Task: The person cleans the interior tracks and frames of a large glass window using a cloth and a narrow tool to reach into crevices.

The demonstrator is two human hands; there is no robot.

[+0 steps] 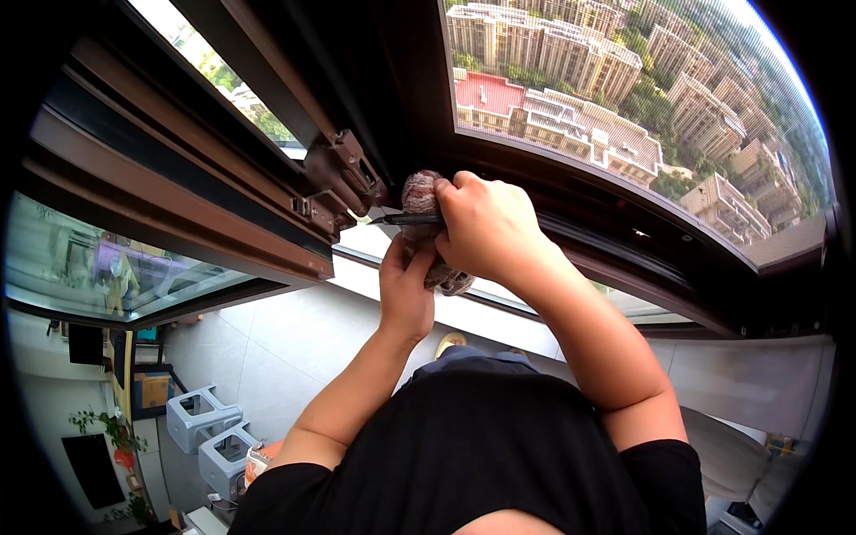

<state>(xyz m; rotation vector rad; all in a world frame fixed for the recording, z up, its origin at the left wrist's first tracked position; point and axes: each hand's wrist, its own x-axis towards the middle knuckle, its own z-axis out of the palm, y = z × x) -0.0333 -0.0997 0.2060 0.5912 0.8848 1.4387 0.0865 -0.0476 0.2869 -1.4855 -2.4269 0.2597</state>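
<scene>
A crumpled brown-and-white cloth (419, 192) is bunched between my hands at the hinge corner of a brown window frame. My left hand (408, 290) is closed on the cloth from below. Above it, my right hand (489, 223) is closed, its fingers wrapped round the end of a slim black tool (417, 218) lying across the cloth. The tool's pale, pointed tip faces left, toward the metal hinge (343, 183); its exact kind is not clear. Part of the cloth shows below my right hand. My palms hide the rest of both things.
An opened brown window sash (169, 187) stands at the left. Ahead is a fixed pane (571, 98) with tall buildings far below. Grey-blue plastic stools (203, 415) are on the tiled floor (285, 334) at lower left. A yellow slipper (450, 342) shows by the white sill.
</scene>
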